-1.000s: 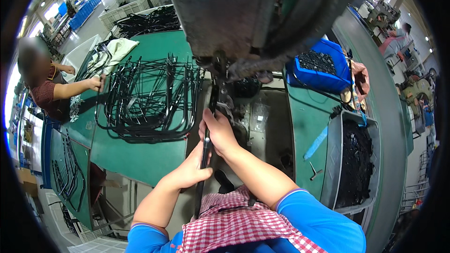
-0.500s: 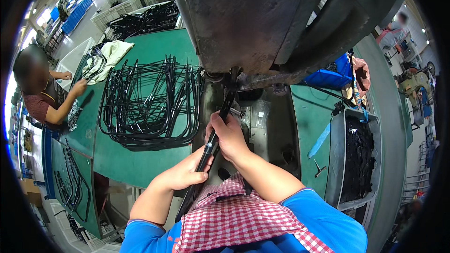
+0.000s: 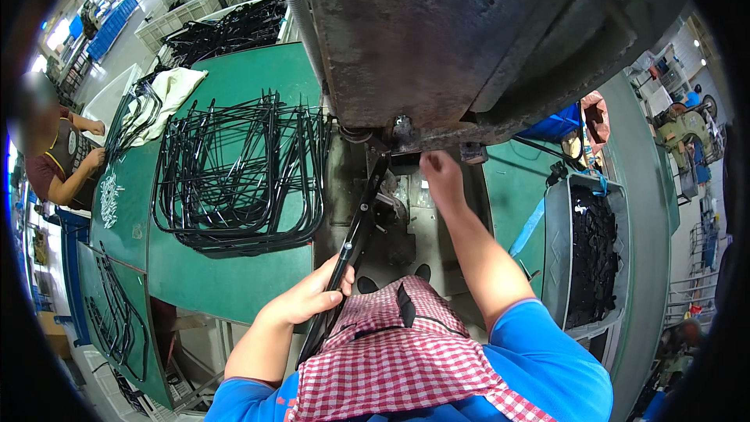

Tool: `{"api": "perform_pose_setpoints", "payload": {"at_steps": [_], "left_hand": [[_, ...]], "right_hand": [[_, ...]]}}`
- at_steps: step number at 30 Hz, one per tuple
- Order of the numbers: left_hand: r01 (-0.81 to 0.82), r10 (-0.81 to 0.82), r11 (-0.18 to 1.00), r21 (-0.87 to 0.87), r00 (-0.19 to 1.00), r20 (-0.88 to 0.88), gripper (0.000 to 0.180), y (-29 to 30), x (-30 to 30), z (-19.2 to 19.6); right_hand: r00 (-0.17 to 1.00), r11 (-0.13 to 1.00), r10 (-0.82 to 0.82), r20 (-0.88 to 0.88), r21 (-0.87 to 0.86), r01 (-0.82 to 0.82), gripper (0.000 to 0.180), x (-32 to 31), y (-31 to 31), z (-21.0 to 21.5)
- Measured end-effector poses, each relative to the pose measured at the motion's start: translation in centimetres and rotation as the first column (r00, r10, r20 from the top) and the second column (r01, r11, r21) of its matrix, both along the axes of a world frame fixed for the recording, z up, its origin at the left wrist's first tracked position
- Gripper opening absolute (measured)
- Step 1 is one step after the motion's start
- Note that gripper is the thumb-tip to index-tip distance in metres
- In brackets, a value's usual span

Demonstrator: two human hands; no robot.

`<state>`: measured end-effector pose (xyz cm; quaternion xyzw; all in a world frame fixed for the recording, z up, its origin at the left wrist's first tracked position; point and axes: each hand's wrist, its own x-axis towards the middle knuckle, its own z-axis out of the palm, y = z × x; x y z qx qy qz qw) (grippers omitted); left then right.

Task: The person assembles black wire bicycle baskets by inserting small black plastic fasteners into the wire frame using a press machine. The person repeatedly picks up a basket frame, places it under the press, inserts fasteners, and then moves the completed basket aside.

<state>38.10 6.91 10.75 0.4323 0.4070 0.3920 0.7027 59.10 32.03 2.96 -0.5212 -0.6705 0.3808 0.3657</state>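
A black metal tube frame (image 3: 358, 223) slants up from my lap, its far end at the underside of the dark press-like machine (image 3: 422, 39). My left hand (image 3: 316, 293) is wrapped round its lower part. Bright rivet-like spots show along the tube. Off the tube, my right hand (image 3: 443, 176) is lifted just below the machine's lower edge, to the right of the tube's far end. Its fingers are curled in, and whatever they may hold is hidden.
Several bent black tube frames (image 3: 242, 227) lie heaped on the green table (image 3: 234, 281) at left. A co-worker (image 3: 58, 152) handles tubes beyond it. At right, a grey bin (image 3: 556, 266) holds black parts, with a blue strip (image 3: 530, 228) beside it. A threaded rod (image 3: 301, 19) stands by the machine.
My right hand has let go of the tube and moved up and right toward the machine. My left hand keeps its grip. The whole view has shifted slightly.
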Motion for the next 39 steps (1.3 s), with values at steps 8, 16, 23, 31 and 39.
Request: {"api": "perform_pose_setpoints", "payload": {"at_steps": [8, 16, 23, 31, 39], "left_hand": [[-0.069, 0.069, 0.998, 0.010, 0.997, 0.044, 0.089, -1.0, 0.0, -0.1], [-0.129, 0.129, 0.992, -0.010, 0.992, -0.010, 0.078, -1.0, 0.5, 0.4], [-0.130, 0.130, 0.991, -0.014, 0.991, -0.031, 0.083, -1.2, 0.3, 0.3], [-0.132, 0.132, 0.991, 0.012, 0.991, 0.007, 0.080, -1.4, 0.5, -0.6], [-0.179, 0.178, 0.983, -0.052, 0.984, -0.018, 0.083, -1.3, 1.0, -0.5]], "right_hand": [[0.922, 0.825, 0.056, 0.382, 0.502, -0.258, 0.043, -3.9, 6.6, -1.8], [0.887, 0.939, 0.050, 0.458, 0.281, -0.199, 0.043, -4.3, 8.6, -4.5], [0.958, 0.865, 0.083, 0.275, 0.457, -0.207, 0.043, -3.4, 8.2, -4.0], [0.948, 0.842, 0.239, 0.209, 0.442, -0.310, 0.028, -4.0, 1.5, 5.3], [0.922, 0.883, 0.384, -0.060, 0.315, -0.347, 0.028, -5.1, -3.0, 10.5]]}}
